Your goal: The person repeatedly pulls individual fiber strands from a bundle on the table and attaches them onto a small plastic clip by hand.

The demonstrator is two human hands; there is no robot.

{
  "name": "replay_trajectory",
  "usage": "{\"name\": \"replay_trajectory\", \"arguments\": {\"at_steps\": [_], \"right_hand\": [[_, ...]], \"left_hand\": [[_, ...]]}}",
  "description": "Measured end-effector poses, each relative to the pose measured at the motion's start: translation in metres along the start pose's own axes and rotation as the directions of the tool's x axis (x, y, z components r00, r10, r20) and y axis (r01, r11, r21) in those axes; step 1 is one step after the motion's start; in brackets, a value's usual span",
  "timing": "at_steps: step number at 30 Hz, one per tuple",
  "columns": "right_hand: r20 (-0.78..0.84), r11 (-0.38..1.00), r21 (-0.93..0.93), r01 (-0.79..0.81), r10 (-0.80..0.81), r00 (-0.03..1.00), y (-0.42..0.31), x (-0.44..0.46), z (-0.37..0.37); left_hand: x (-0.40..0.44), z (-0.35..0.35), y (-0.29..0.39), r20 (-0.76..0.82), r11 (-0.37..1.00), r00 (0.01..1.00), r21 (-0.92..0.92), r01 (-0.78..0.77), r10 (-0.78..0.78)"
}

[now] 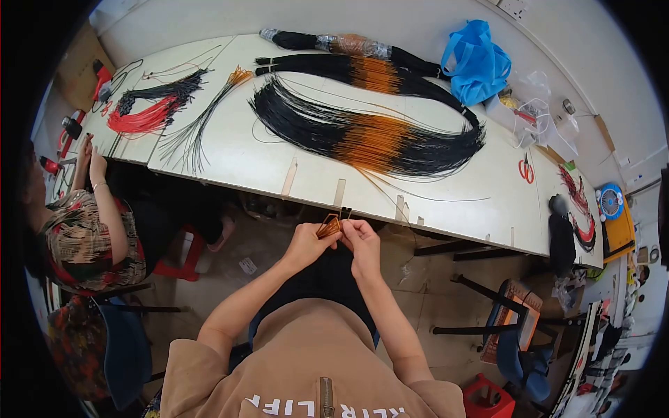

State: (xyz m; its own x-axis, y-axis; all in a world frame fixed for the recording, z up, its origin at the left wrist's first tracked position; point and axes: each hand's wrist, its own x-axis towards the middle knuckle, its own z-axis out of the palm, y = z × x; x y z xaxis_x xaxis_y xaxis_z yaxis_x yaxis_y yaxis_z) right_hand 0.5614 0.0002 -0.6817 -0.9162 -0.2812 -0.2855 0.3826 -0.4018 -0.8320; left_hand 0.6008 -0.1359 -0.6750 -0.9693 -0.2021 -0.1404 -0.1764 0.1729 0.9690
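My left hand point(312, 245) is closed around a small bunch of looped orange-brown cords point(329, 227), just off the front edge of the table. Beside it, my right hand point(362, 244) pinches with thumb and forefinger near the same cords; what sits between its fingertips is too small to make out. A small black clip point(346, 212) is at the table edge right above my fingers. Farther back on the table lies a large spread bundle of black cords with an orange middle point(369, 143). Some loose strands trail from it toward the front edge.
Two more black-and-orange bundles point(376, 75) lie behind. On the left are orange-ended cords point(240, 75) and red-and-black cords point(150, 118), near a seated person point(90, 230). Right: blue bag point(479, 63), red scissors point(525, 169), small blue fan point(611, 202). Tape strips point(290, 177) line the front edge.
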Motion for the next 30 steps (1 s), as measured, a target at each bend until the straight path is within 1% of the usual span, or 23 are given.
{"name": "replay_trajectory", "arguments": {"at_steps": [1, 5, 6, 10, 11, 15, 16, 20, 21, 23, 25, 26, 27, 28, 29, 30], "right_hand": [[0.000, 1.000, 0.001, 0.002, -0.002, 1.000, 0.003, 0.000, -0.002], [0.144, 0.975, 0.192, -0.116, 0.089, 0.986, 0.019, -0.006, -0.011], [0.142, 0.975, 0.193, -0.114, 0.087, 0.986, 0.019, -0.009, -0.012], [0.057, 0.987, 0.113, -0.117, 0.111, 0.992, 0.021, -0.021, -0.016], [0.055, 0.986, 0.112, -0.120, 0.114, 0.992, 0.023, -0.024, -0.018], [0.132, 0.989, 0.045, -0.140, 0.133, 0.982, 0.030, -0.023, -0.030], [0.131, 0.990, 0.044, -0.137, 0.130, 0.983, 0.029, -0.023, -0.031], [0.091, 0.988, 0.065, -0.141, 0.135, 0.987, 0.030, -0.027, -0.033], [0.088, 0.988, 0.065, -0.140, 0.134, 0.987, 0.028, -0.029, -0.034], [0.134, 0.970, -0.226, -0.091, 0.123, 0.983, 0.020, -0.030, -0.037], [0.186, 0.870, -0.493, -0.013, 0.120, 0.975, 0.008, -0.029, -0.041], [0.176, 0.755, -0.643, 0.127, -0.016, 0.984, -0.011, -0.031, -0.034], [0.186, 0.595, -0.767, 0.239, -0.150, 0.971, -0.033, -0.033, -0.025], [0.186, 0.596, -0.766, 0.240, -0.152, 0.971, -0.047, -0.025, -0.022], [0.285, 0.387, -0.812, 0.436, -0.388, 0.876, -0.061, -0.013, -0.019], [0.406, 0.128, -0.815, 0.566, -0.572, 0.713, -0.073, 0.001, -0.015]], "left_hand": [[-0.001, -0.001, 0.002, 0.001, 1.000, 1.000, 0.001, -0.002, 0.002], [-0.010, -0.014, 0.009, 0.204, 0.993, 0.976, 0.099, 0.058, -0.077], [-0.009, -0.017, 0.009, 0.206, 0.993, 0.976, 0.100, 0.056, -0.075], [-0.003, -0.029, 0.009, 0.032, 0.992, 0.991, -0.012, 0.127, -0.127], [-0.001, -0.027, 0.013, 0.033, 0.991, 0.991, -0.013, 0.130, -0.130], [0.014, -0.003, 0.039, 0.066, 0.926, 0.978, -0.313, 0.209, -0.198], [0.015, -0.002, 0.039, 0.068, 0.926, 0.978, -0.314, 0.207, -0.196], [0.017, 0.008, 0.025, 0.151, 0.872, 0.970, -0.427, 0.238, -0.191], [0.016, 0.010, 0.022, 0.154, 0.872, 0.970, -0.427, 0.239, -0.190], [0.014, 0.013, 0.017, 0.121, 0.885, 0.979, -0.419, 0.203, -0.167], [0.016, 0.014, 0.015, 0.083, 0.899, 0.987, -0.408, 0.159, -0.137], [0.018, 0.013, 0.016, 0.080, 0.900, 0.988, -0.408, 0.152, -0.131], [0.020, 0.014, 0.017, 0.024, 0.909, 0.998, -0.412, 0.066, -0.062], [0.020, 0.015, 0.018, -0.030, 0.911, 1.000, -0.411, -0.018, 0.006], [0.019, 0.016, 0.018, -0.084, 0.907, 0.994, -0.408, -0.101, 0.073], [0.019, 0.017, 0.018, -0.137, 0.898, 0.980, -0.399, -0.185, 0.141]]}}
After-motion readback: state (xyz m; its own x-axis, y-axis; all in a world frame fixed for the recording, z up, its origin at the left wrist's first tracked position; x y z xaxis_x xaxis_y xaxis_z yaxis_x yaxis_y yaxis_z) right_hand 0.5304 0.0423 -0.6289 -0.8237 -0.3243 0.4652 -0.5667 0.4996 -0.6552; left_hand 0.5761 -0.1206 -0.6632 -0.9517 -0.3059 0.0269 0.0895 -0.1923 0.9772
